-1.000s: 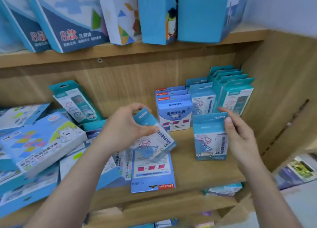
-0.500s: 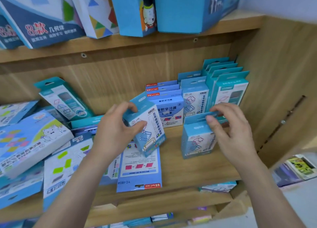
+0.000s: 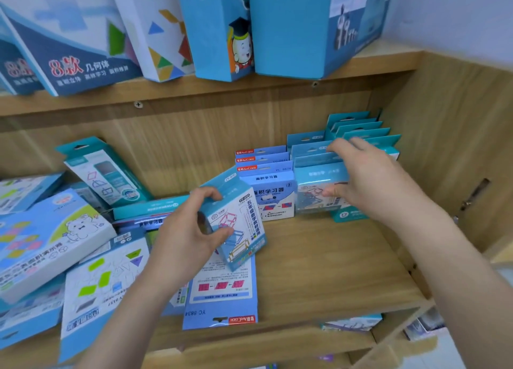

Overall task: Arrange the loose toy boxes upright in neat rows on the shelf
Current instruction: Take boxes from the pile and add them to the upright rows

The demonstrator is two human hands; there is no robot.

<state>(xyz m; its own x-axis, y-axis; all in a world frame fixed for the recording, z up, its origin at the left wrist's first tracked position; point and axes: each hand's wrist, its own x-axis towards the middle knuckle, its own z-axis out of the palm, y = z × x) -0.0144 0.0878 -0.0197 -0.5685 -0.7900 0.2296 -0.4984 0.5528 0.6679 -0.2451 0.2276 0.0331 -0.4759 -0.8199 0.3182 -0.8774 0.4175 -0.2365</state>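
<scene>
My left hand (image 3: 191, 235) grips a small blue toy box (image 3: 241, 224) with a cube drawing, tilted, just above the wooden shelf (image 3: 319, 271). My right hand (image 3: 369, 180) holds a second small blue box (image 3: 313, 191) upright, pressed against the front of the middle row at the back right. Beside it stand a row of blue-and-white boxes (image 3: 269, 194) with red tabs and a teal row (image 3: 358, 130) by the side wall. A flat blue pack (image 3: 222, 293) lies face up under my left hand.
A loose heap of boxes (image 3: 55, 246) covers the shelf's left half, with one teal box (image 3: 102, 174) leaning on the back panel. Large boxes (image 3: 222, 27) stand on the shelf above. The wooden side wall (image 3: 458, 146) bounds the right. A lower shelf holds more packs.
My right hand has carried its box from the shelf's middle back to the front of the standing row. My left hand has lifted and turned its box more upright.
</scene>
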